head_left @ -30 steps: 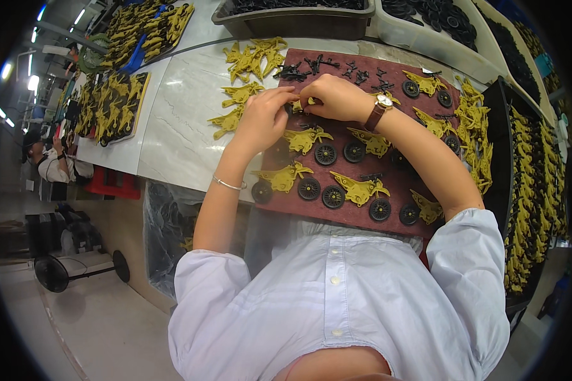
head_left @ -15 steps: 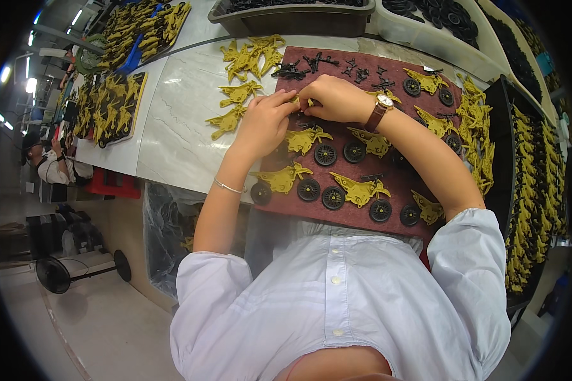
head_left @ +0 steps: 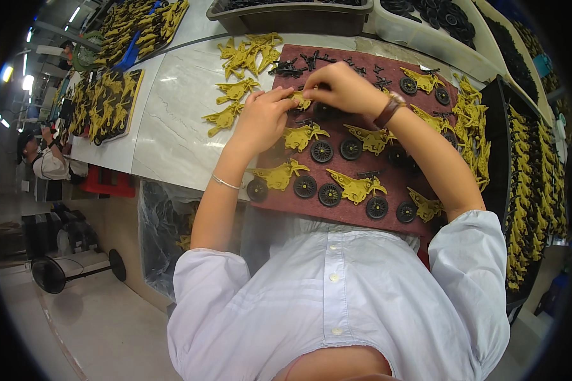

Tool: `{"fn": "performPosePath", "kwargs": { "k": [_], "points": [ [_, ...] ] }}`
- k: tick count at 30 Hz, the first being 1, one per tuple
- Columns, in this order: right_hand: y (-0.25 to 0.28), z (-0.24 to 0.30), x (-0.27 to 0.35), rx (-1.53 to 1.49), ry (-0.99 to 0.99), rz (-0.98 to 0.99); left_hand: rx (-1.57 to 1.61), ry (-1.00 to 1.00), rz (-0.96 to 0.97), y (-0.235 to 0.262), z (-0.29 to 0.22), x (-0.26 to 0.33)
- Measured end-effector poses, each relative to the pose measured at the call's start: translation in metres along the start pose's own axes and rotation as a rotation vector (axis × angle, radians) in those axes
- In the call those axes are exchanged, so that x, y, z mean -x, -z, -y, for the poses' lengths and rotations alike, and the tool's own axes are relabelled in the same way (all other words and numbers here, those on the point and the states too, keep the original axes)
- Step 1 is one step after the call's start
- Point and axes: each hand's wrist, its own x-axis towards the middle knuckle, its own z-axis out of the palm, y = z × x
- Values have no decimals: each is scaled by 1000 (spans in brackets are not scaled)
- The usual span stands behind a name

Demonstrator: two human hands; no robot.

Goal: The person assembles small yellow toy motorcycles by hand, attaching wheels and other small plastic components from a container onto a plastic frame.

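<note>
The bench (head_left: 171, 120) top looks like pale, polished stone, smooth and faintly glossy. On it lies a dark red mat (head_left: 362, 213) with a matt, felt-like nap. The yellow toy frames (head_left: 357, 186) and black wheels (head_left: 329, 194) look like moulded plastic, slightly shiny. The shirt (head_left: 337, 305) is smooth white cloth; the bracelet (head_left: 225, 183) glints like thin metal.

One fisheye view looks steeply down from the person's head, close above the chest. The maroon mat (head_left: 388, 213) fills the upper centre of the frame, and edges bend toward the rim.
</note>
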Motion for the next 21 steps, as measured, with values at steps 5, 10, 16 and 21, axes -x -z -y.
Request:
{"fn": "performPosePath", "kwargs": {
  "k": [5, 10, 16, 21],
  "points": [
    [47, 7, 24, -938, -542, -81, -11, 17, -38, 6, -9, -9],
    [48, 6, 44, -1028, -598, -71, 104, -56, -47, -1, -39, -45],
    [46, 7, 55, -898, -580, -111, -38, -81, 80, -12, -50, -64],
    [53, 18, 58, -744, -516, -22, 15, -174, -64, -15, -53, -55]
  ]
}}
